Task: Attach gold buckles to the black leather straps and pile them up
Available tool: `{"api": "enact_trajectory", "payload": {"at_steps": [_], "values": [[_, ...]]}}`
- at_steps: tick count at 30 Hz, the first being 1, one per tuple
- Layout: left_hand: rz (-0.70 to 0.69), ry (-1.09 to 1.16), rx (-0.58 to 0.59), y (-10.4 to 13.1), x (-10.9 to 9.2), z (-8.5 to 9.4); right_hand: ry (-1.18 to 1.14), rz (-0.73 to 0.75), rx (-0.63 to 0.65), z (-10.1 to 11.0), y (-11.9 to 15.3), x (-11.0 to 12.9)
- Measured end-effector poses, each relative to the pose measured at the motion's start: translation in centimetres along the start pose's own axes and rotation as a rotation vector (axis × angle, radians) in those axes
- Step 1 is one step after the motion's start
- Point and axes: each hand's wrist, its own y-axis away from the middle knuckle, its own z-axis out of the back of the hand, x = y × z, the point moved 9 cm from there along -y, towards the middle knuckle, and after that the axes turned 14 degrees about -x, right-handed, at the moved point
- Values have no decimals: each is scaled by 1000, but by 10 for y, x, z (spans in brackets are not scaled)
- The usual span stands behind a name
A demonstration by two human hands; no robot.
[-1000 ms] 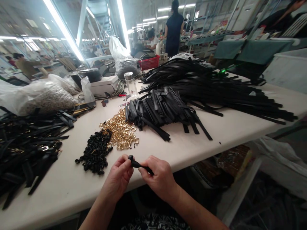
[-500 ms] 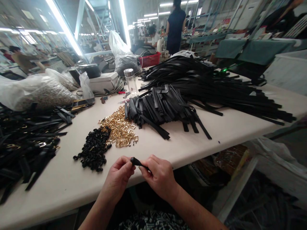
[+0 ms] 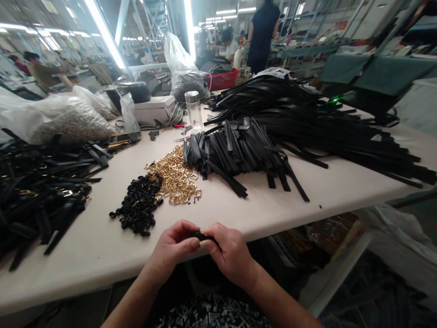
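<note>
Both hands meet at the table's front edge around a short black strap [image 3: 202, 236]. My left hand [image 3: 173, 249] pinches its left end between thumb and fingers. The fingers of my right hand [image 3: 231, 253] close on the other end, and most of the strap is hidden inside the two hands. Beyond my left hand lies a heap of small black loops [image 3: 137, 207]. Gold buckles [image 3: 179, 175] are piled against that heap. Farther right, a stack of short black straps [image 3: 232, 150] lies on the pale table [image 3: 273, 212].
Long black strips [image 3: 307, 114] cover the back right of the table. Finished-looking straps with gold buckles [image 3: 44, 196] lie heaped at the left. Behind stand a glass bottle [image 3: 194, 114], a white box [image 3: 153, 109] and filled plastic bags [image 3: 75, 118]. A person [image 3: 262, 34] stands farther off.
My left hand has shifted right along the strap, closer to my right hand, so less of the strap shows. The whole view has swung slightly left.
</note>
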Motion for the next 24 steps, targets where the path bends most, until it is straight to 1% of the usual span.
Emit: {"api": "enact_trajectory", "payload": {"at_steps": [3, 6, 8, 10, 14, 18, 21, 24], "values": [[23, 49, -27, 2, 7, -6, -66, -130, -14, -5, 8, -11], [85, 40, 22, 4, 15, -16, -86, -174, 5, -12, 13, -17], [58, 1, 65, 5, 12, -19, -106, -201, 19, -15, 13, -21], [-22, -72, 97, 4, 4, -19, -137, -221, 53, -18, 11, -24], [-167, -297, 83, 1, -9, -9, -132, -275, 183, -28, 11, -31], [-226, -449, 57, -5, -18, 2, -80, -337, 278, -32, 12, -38], [-297, -566, 41, -18, -30, 15, -108, -378, 253, -28, 9, -43], [-504, -767, -84, -39, -57, 34, -193, -508, 196, -25, 11, -56]]}}
